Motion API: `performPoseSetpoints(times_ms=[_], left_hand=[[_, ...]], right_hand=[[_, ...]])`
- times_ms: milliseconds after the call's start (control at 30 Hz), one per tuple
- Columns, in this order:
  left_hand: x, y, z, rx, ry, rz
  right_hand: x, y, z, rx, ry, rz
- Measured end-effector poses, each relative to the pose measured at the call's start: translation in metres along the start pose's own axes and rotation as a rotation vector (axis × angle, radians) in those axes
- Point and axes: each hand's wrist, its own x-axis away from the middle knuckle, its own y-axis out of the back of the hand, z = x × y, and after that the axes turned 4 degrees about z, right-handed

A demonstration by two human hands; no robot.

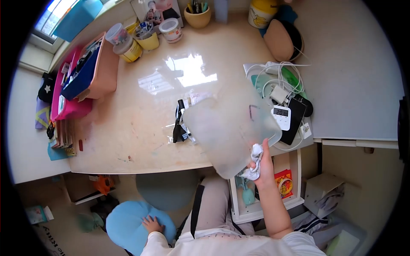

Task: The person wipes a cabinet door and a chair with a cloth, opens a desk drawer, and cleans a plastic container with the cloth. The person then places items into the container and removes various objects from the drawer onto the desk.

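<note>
My right hand (265, 164) is closed around a crumpled white cloth or wipe (255, 164). It is right at the lower edge of a large frosted, see-through plastic piece (222, 132), which looks like a shallow tray or bin. That piece overlaps the desk's front edge and hides part of the desk; I cannot tell whether the hand also grips it. Resting flat with fingers spread, my left hand (152, 224) lies on a round light-blue cushion (124, 224) at my left side. Just below the right hand, a white drawer (234, 200) is pulled out, with a teal item (247, 195) and a red-and-yellow packet (283, 183) inside.
A white digital timer (282, 117), a black phone-like slab (294, 119) and tangled white cables (282, 77) lie on the right. Black and white small items (180, 121) sit beside the plastic piece. Storage bins (102, 68) and tubs (171, 30) line the desk's left and back.
</note>
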Motion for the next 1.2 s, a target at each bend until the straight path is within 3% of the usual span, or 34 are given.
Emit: performPoseSetpoints(times_ms=[33, 100, 167, 267, 433, 500, 633, 867, 933, 1200], left_hand=[[0.001, 0.003, 0.002, 0.073, -0.074, -0.164], [0.013, 0.055, -0.005, 0.531, -0.36, -0.488], [0.057, 0.164, -0.038, 0.496, -0.579, -0.878], [0.06, 0.275, -0.076, 0.659, -0.696, -1.11], [-0.016, 0.385, -0.116, 0.608, -0.879, -1.031], [-0.03, 0.411, -0.126, 0.468, -0.8, -1.037], [-0.052, 0.402, -0.109, 0.345, -0.886, -1.002], [-0.05, 0.397, -0.109, 0.398, -0.895, -1.002], [-0.052, 0.4, -0.109, 0.376, -0.936, -1.007], [-0.063, 0.397, -0.104, 0.274, -0.974, -1.018]], right_hand=[[0.006, 0.0, 0.001, 0.014, -0.024, -0.027], [0.009, 0.003, 0.0, 0.022, -0.061, -0.047], [0.01, -0.001, 0.001, 0.05, -0.108, -0.08], [0.001, -0.012, -0.002, 0.083, -0.108, -0.111], [-0.025, -0.023, -0.006, 0.122, -0.105, -0.028], [-0.037, -0.025, -0.009, 0.14, -0.072, -0.05], [-0.056, -0.016, -0.026, 0.226, -0.026, -0.112], [-0.068, 0.011, -0.05, 0.296, 0.028, -0.194], [-0.068, 0.014, -0.049, 0.323, 0.07, -0.05], [-0.059, 0.015, -0.063, 0.353, 0.213, 0.031]])
